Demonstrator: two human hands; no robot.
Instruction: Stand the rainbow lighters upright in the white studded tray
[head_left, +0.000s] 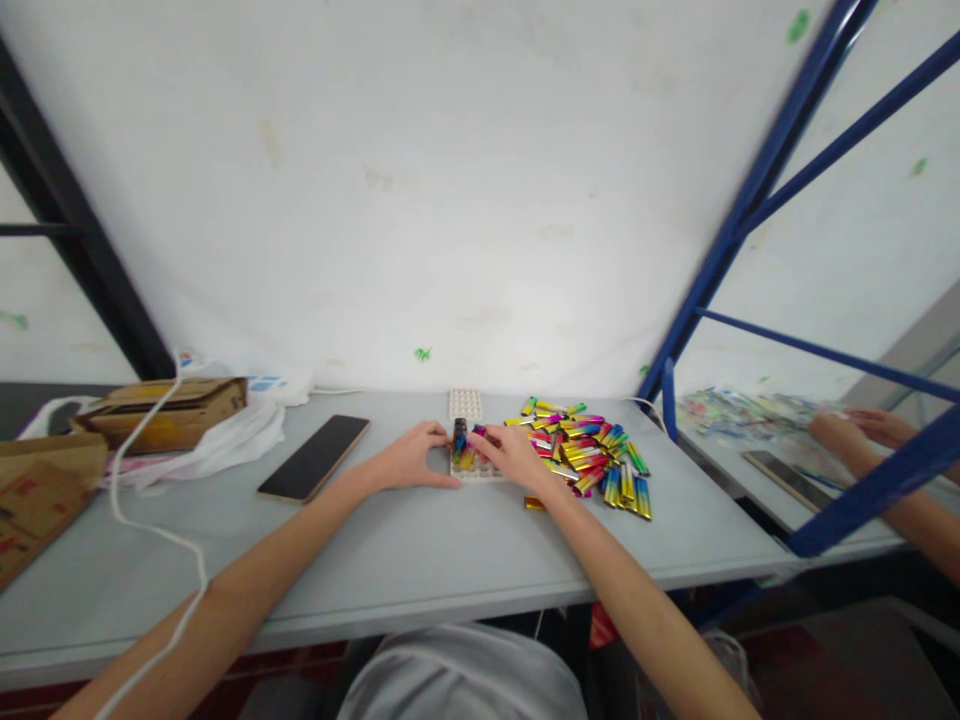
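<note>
A cream tray (466,403) with rows of holes lies on the table in front of me. Several shiny pieces that look like lighter cases stand in its middle part, among them a dark-topped one (460,436). My left hand (417,456) curves beside the tray's left edge, thumb and fingers spread apart, fingertips close to the dark-topped piece. Over the tray, my right hand (510,452) pinches a pinkish lighter case (478,436), partly hidden by the fingers. Right of the tray spreads a loose pile of metallic lighter cases (581,450) in gold, pink, blue and green.
A dark phone (315,458) lies left on the grey table (420,560). Farther left are a cardboard box (180,415), white plastic bags and a white cable (161,530). A blue metal frame (720,260) rises at right; beyond it another person's hands (855,430) work over small packets.
</note>
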